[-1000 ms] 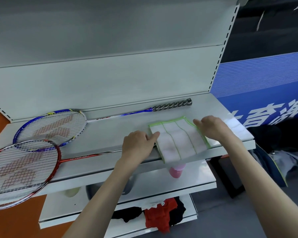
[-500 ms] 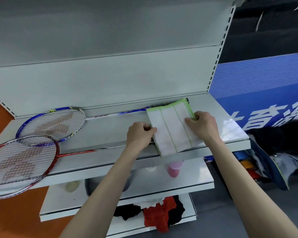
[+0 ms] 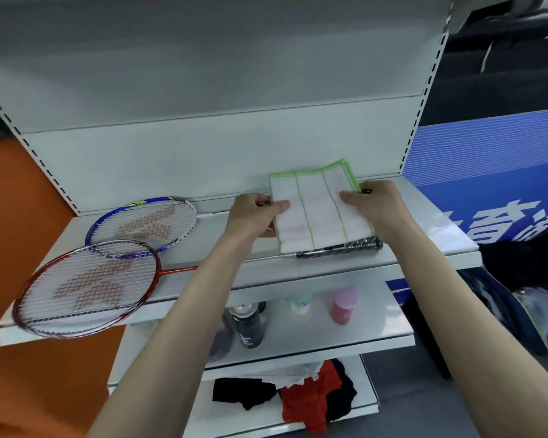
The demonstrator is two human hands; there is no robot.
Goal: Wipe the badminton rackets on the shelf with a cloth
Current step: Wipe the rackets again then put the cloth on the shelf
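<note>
Top shelf (image 3: 424,245): two rackets lie flat w/ heads at left, handles to the right. Far racket (image 3: 143,226) sits by the back panel; near racket (image 3: 86,289) lies in front, its head overlapping the far one's near rim and overhanging the shelf's near-left edge. Cloth (image 3: 320,213) is held right of centre, over both shafts; near racket's handle shows at its near edge. Left hand (image 3: 253,216) on cloth's left edge, right hand (image 3: 374,200) on its right edge. Shelf below: bottles (image 3: 301,311) in a row. Lowest shelf: heap of clothes (image 3: 307,396). Signboard (image 3: 494,184) to the right, beyond the shelving.
</note>
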